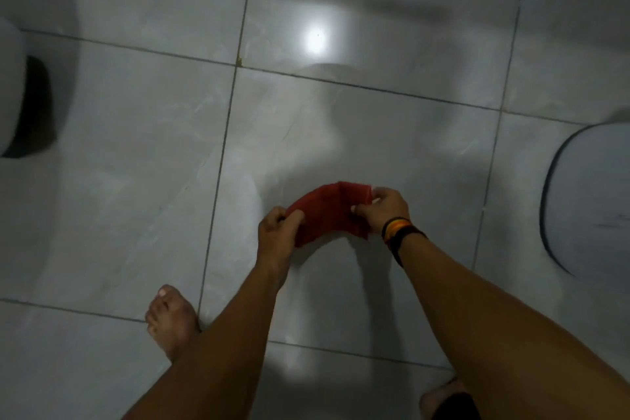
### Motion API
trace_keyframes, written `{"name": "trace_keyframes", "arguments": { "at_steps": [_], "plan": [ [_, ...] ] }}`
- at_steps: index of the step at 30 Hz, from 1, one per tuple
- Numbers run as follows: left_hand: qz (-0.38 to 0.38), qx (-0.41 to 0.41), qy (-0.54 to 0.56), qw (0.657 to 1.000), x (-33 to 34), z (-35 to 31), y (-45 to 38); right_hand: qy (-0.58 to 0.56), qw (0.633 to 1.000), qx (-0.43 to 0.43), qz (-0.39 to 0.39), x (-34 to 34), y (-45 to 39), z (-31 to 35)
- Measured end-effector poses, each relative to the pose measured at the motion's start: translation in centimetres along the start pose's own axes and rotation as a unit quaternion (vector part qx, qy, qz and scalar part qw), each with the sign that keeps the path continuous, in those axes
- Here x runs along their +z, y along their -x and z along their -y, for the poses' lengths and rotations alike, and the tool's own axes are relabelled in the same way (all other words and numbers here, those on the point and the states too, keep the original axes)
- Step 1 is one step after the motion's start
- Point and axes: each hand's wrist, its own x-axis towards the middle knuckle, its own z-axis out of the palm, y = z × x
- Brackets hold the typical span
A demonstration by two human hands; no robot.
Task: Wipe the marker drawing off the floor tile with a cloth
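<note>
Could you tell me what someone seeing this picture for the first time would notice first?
The red cloth stands out at centre, held above the grey floor tile between the left hand and the right hand, each with its grip closed on one end. Next comes the bright light reflection on the tile farther up. No marker drawing can be made out.

Item count: one red cloth (327,211); two hands, left hand (276,232) and right hand (383,210); two bare feet, one at lower left (172,320) and one at the bottom edge (443,399) (partly cut off); two white rounded objects, at the left edge (13,89) and right edge (589,198); several wristbands (399,232) (exact number unclear).
</note>
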Motion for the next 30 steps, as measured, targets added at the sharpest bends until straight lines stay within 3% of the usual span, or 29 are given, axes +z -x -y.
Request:
{"name": "trace_keyframes", "arguments": {
  "at_steps": [4,9,14,19,22,25,30],
  "plan": [
    [-0.001,0.014,-0.007,1.000,-1.5,-4.2,4.3,-0.207,0.978,0.036,0.013,-3.9,6.7,-1.6],
    [0.047,0.019,-0.061,0.997,0.8,-11.4,11.5,-0.291,0.954,0.063,0.033,-13.2,14.7,-2.3],
    [0.139,0.065,-0.082,0.985,8.9,-18.1,18.2,-0.397,0.915,0.070,-0.036,-24.1,19.7,-2.7],
    [0.210,0.143,-0.102,0.962,21.2,-23.6,25.5,-0.526,0.842,0.064,-0.100,-35.0,21.2,-6.2],
    [0.255,0.186,-0.137,0.939,30.1,-25.4,29.1,-0.587,0.789,0.078,-0.162,-39.8,20.2,-9.4],
    [0.273,0.238,-0.196,0.911,38.4,-26.4,30.9,-0.605,0.764,0.103,-0.201,-42.5,17.9,-12.0],
    [0.294,0.342,-0.361,0.817,46.1,-26.5,31.9,-0.642,0.747,0.124,-0.117,-43.6,14.3,-13.4]
  ]
}}
